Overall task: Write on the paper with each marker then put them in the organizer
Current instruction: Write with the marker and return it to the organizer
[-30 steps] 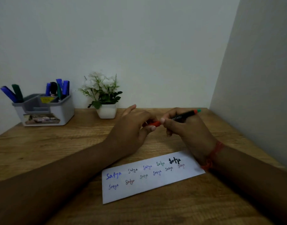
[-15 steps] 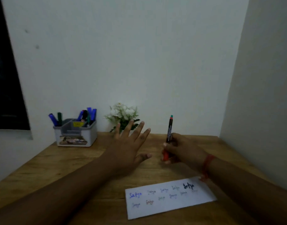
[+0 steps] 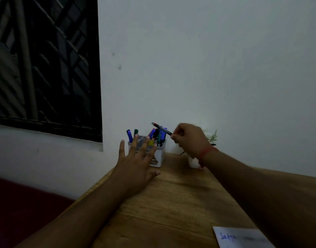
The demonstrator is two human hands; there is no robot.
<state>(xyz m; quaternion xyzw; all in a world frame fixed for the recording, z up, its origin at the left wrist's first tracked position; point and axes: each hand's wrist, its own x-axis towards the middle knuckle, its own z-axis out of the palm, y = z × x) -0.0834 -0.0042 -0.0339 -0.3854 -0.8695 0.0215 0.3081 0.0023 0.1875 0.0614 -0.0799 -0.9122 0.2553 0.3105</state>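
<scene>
Put-away step: right hand [image 3: 189,138] fingers pinch the marker [image 3: 161,128] above the organizer [image 3: 158,157] at far left. Left hand [image 3: 135,163] open, fingers spread, in front of it. Next: tip the marker upright, drop into a free slot.

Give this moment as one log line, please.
right hand: holds marker over organizer | left hand: open, empty | marker: not yet in

Potted plant [image 3: 213,138], seemingly, on wooden table [image 3: 173,201]; dark window [image 3: 46,65].
</scene>
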